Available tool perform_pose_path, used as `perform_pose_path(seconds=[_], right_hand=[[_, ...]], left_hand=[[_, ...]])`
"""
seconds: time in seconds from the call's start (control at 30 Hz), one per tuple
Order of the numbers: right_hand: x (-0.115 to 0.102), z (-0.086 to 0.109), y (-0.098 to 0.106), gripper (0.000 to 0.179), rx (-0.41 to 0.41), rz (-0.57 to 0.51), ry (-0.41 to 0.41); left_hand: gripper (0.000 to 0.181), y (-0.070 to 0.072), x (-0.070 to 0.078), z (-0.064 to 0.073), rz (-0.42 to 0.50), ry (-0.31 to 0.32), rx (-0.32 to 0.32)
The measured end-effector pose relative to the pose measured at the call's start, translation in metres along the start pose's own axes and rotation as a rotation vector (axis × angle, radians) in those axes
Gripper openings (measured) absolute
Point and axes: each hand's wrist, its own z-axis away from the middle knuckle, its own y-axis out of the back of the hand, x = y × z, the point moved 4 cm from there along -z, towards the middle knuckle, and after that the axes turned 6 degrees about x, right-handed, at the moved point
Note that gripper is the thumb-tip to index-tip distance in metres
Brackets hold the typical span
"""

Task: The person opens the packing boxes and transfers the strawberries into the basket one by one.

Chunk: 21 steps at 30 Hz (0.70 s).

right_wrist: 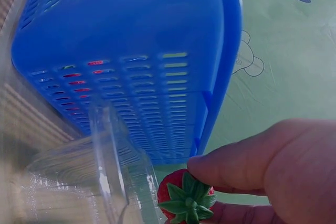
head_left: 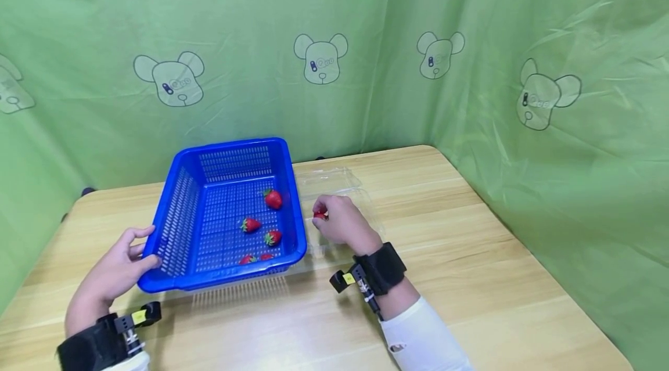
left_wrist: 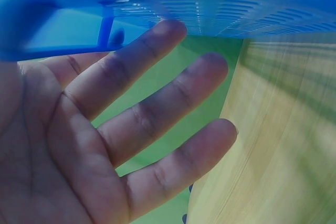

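A blue plastic basket [head_left: 235,272] with slotted walls stands at the table's left-centre, with several red strawberries [head_left: 251,224] on its floor. At its left rim my left hand [head_left: 115,266] holds on by the thumb and index finger. In the left wrist view its other fingers [left_wrist: 178,90] spread out beneath the rim. To the right of the basket, my right hand [head_left: 345,224] pinches a strawberry [right_wrist: 176,200] by thumb and fingers, its green leaves facing the wrist camera. That strawberry is above a clear plastic box [right_wrist: 113,177], beside the box's wall.
The box's clear lid [head_left: 329,179] lies folded back towards the rear of the wooden table [head_left: 449,278]. Green curtains [head_left: 261,5] printed with bear heads hang close behind and at both sides of the table.
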Motion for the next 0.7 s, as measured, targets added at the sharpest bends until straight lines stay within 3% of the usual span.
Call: perform_pose_path(seconds=[0.7], right_hand=[[-0.011, 0.004, 0.010, 0.006, 0.017, -0.027, 0.002]], left_hand=[[0.068, 0.000, -0.002, 0.000, 0.011, -0.003, 0.004]])
